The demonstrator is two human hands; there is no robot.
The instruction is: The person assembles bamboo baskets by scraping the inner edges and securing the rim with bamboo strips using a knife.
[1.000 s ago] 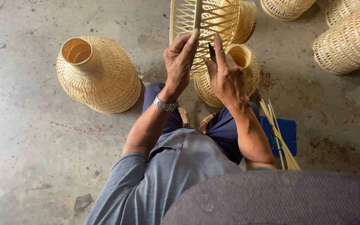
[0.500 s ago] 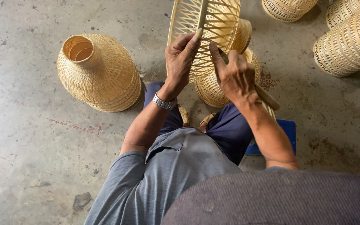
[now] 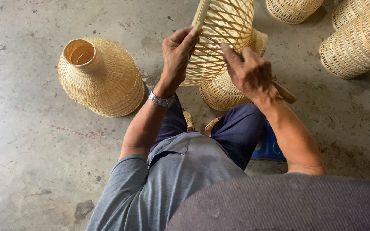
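Note:
I hold an open-weave bamboo basket frame [image 3: 225, 38] up in front of me. My left hand [image 3: 177, 53], a metal watch on its wrist, grips the frame's left edge, where a flat bamboo strip [image 3: 202, 13] runs upward. My right hand [image 3: 249, 70] presses against the weave on the right side and is closed around a tool with a wooden handle [image 3: 285, 92] that sticks out behind the palm. The tool's tip is hidden by my fingers.
A finished bell-shaped bamboo basket [image 3: 103, 77] stands on the concrete floor at the left. Another basket [image 3: 221, 92] lies under the held frame, by my knees. More baskets sit at the top right [image 3: 356, 40] and top [image 3: 292, 8]. Below my right arm is a blue stool [image 3: 270, 145].
The frame has been lifted and turned. My right hand slid up along the weave with the tool. The loose bamboo strips on the right have dropped out of sight.

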